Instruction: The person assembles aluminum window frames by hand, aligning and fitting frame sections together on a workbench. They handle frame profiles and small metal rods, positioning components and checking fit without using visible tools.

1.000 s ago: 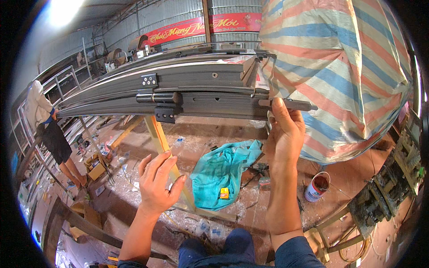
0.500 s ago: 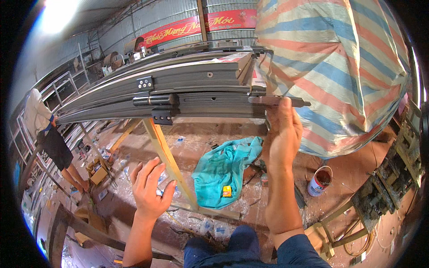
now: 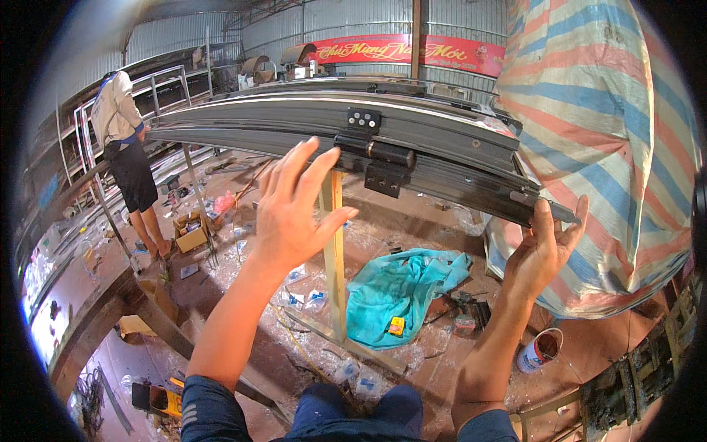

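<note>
A long dark metal frame profile (image 3: 294, 121) with a black hinge (image 3: 383, 158) lies across a wooden post (image 3: 333, 258). My right hand (image 3: 543, 247) grips the right end of the profile from below. My left hand (image 3: 291, 206) is raised with fingers spread, just in front of the profile and left of the hinge, holding nothing.
A teal cloth (image 3: 401, 291) lies on the littered floor below. A white can (image 3: 536, 352) stands at the right, beside a striped tarpaulin-covered bulk (image 3: 596, 147). Another person (image 3: 125, 147) stands at the far left by metal racks. Cardboard boxes (image 3: 190, 232) sit near them.
My left hand has risen from low near the wooden post up toward the profile. The view has swung, so the profile's right end and my right hand now sit farther right.
</note>
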{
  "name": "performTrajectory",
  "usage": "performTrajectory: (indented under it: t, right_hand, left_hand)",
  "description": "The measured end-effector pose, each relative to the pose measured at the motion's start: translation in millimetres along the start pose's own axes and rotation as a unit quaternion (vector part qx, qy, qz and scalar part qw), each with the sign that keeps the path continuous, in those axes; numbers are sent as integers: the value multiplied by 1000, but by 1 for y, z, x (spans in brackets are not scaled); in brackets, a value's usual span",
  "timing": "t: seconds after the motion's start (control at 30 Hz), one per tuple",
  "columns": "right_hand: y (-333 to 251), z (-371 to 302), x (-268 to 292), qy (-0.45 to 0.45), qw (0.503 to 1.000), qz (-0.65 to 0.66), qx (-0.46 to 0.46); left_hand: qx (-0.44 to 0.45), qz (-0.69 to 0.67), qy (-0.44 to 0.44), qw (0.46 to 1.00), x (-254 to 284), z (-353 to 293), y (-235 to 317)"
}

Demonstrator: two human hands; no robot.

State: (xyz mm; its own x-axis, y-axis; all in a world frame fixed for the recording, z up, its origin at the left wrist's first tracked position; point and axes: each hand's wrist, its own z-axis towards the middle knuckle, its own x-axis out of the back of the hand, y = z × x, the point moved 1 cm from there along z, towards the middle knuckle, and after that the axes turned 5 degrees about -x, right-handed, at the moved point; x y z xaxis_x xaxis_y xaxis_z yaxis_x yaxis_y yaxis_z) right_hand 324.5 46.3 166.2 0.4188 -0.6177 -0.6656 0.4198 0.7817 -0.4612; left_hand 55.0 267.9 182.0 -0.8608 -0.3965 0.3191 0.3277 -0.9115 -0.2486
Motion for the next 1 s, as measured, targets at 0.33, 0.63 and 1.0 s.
performTrajectory:
  t: [0.33,0.63,1.0]
  right_hand:
    - [1,3,-4,-6,996,85,-26]
    - [14,3,15,-56,995,62,-47]
    - [9,5,16,-90,994,42,-34]
  left_hand:
    - [-64,1,-14,998,-31,59,-27]
    - [-140,-47,24,989,-33,67,-63]
    - [-166,103,29,980,-39,59,-82]
